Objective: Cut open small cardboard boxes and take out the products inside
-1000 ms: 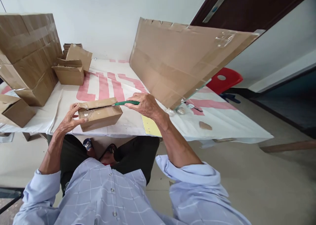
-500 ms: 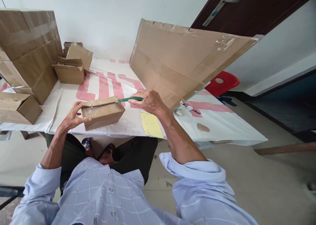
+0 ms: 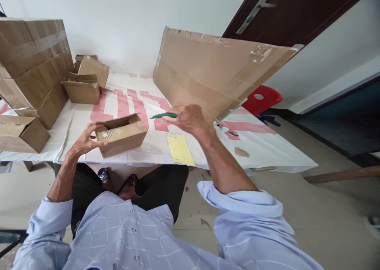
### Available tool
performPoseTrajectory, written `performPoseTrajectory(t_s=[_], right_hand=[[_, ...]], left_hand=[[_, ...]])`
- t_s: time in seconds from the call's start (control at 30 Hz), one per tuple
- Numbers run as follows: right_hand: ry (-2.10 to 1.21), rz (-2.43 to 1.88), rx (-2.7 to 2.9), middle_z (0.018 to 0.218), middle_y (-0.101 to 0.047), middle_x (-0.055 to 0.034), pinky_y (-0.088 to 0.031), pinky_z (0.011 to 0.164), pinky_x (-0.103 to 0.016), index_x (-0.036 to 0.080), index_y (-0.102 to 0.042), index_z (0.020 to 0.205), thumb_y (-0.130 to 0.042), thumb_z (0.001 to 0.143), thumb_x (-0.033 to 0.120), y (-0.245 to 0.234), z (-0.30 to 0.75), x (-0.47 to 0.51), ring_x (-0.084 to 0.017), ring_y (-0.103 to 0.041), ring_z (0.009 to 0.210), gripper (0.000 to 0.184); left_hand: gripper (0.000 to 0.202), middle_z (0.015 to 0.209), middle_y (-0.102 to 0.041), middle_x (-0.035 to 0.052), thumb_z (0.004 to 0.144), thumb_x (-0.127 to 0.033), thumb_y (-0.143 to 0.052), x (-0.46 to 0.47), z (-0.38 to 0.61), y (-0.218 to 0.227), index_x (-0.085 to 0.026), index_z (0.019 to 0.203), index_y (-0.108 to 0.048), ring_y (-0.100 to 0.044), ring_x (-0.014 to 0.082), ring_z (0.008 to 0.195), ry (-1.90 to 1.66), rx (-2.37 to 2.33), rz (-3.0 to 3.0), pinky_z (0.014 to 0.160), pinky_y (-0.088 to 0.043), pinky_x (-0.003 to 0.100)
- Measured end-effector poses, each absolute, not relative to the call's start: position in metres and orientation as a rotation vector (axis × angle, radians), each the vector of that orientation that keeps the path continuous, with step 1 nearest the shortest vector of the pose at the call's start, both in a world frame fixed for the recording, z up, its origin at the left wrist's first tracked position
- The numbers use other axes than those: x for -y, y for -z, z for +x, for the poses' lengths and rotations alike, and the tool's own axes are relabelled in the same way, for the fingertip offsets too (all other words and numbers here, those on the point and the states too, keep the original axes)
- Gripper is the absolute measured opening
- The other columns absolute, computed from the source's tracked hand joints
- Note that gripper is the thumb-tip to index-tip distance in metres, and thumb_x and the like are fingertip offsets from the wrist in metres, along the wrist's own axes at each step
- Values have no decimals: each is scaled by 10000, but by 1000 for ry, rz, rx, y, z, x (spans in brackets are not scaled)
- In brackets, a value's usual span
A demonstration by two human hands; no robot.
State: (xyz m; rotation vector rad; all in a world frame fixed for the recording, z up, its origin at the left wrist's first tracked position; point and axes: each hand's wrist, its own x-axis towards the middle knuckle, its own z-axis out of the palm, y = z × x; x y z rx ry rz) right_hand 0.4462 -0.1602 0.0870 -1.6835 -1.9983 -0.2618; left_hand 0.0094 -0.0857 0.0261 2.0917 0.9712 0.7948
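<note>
A small brown cardboard box (image 3: 123, 135) lies on the white table cover near the front edge, its top flap lifted. My left hand (image 3: 86, 140) grips the box's left end, fingers curled against it. My right hand (image 3: 190, 119) is closed round a green-handled cutter (image 3: 163, 115), held just above the table to the right of the box, its tip clear of the box.
A big flattened cardboard sheet (image 3: 213, 72) leans up at the right. Large taped cartons (image 3: 32, 68) stand at the left, with an open small box (image 3: 81, 90) behind and another (image 3: 20, 131) at the left edge. A yellow card (image 3: 179, 149) lies at the table's front. A red stool (image 3: 261, 100) stands beyond.
The cutter has been drawn out of the box's top seam to the right, and the box's flap now stands open. My left hand still holds the box.
</note>
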Motion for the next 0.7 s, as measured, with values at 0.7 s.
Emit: performPoseTrajectory(t_s=[0.7], right_hand=[[-55,-1546,1415,1134,-734,-146,-593,946,-465,231,-769,1110,-399,1111,558,52,374,150,-306,-671,1093,494]], left_hand=[[1072,1667,-547,168,681,-645,-962,66,1,-32,-312,1622,-571,-582,452,1459,-690,-908,2086,1103,-579,609]])
